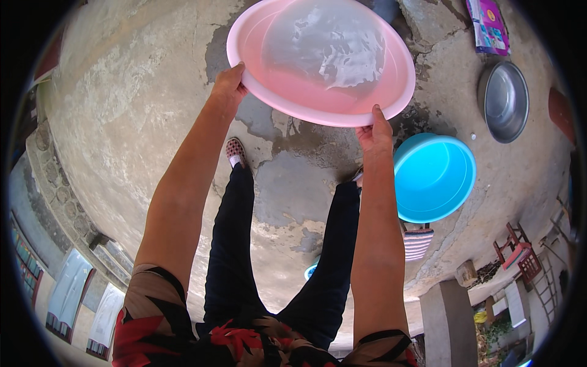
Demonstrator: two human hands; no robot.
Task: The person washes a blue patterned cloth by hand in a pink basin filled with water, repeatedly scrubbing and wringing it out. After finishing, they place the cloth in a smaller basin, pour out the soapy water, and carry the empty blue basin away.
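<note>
A large pink plastic basin (293, 98) is held out in front of me, tilted, with greyish water in it. My left hand (229, 83) grips its rim at the left, thumb over the edge. Nearer to me on the right, my right hand (377, 129) grips the rim too, its thumb up over the edge and its fingers underneath. Beside my right forearm a blue plastic basin (435, 179) rests tilted, with no water visible in it. Farther right lies a grey metal basin (504, 102) on the concrete floor.
Below the basin, the cracked concrete floor (293, 183) has wet patches. A striped-cloth stool (418, 243) stands by the blue basin. A purple printed bag (490, 30) lies at the upper right. A wooden chair (520, 254) and a concrete block (447, 316) are at the lower right.
</note>
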